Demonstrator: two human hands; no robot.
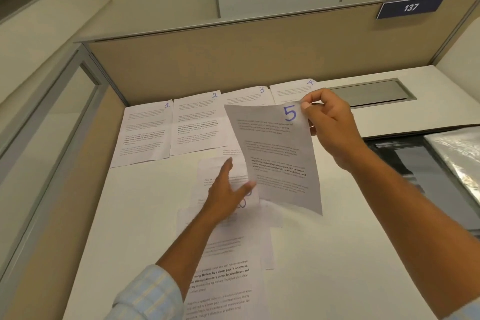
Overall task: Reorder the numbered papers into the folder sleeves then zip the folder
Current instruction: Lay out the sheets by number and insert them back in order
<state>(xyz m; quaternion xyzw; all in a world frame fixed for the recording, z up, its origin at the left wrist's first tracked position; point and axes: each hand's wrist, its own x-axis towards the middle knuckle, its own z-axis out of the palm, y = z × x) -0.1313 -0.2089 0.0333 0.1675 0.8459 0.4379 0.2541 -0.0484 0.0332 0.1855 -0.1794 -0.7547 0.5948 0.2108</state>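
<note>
Sheet 5 (278,158) hangs pinched by its corner in the right hand (335,130); the left hand (226,192), fingers straight, pins the loose pile (233,247). It should go flat beside sheet 4 (291,91).

Paper 5 (280,153) aloft; papers 1–4 (197,132) flat in a row

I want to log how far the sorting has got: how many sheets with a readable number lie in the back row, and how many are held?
Laid in the back row: 4 (sheet 1, sheet 2, sheet 3, sheet 4)
Held up by the right hand: 1 (sheet 5)
Total: 5
The loose pile under the left hand overlaps too much to count.
</note>
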